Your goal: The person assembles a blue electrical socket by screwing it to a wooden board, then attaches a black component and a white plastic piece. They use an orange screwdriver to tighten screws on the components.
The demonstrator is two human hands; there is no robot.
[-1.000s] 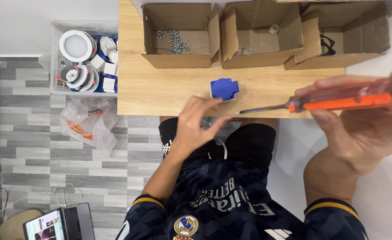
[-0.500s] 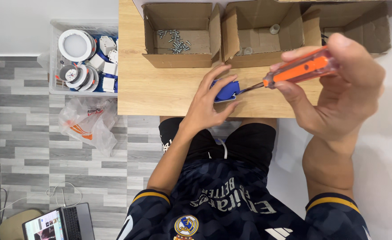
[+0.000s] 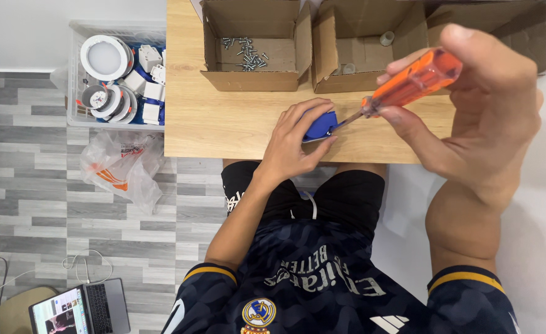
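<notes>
While the left hand [image 3: 294,139] clamps a blue part [image 3: 320,125] on the worktop [image 3: 223,120], the right hand [image 3: 471,117], fingers closed round an orange screwdriver [image 3: 409,83], sets its tip against that part.

Small blue plastic part [image 3: 320,125] near the front edge of the wooden tabletop [image 3: 223,120], half hidden under your left hand [image 3: 294,142], orange-handled screwdriver [image 3: 409,83] in your right hand [image 3: 471,105], slanted, tip touching the part
</notes>
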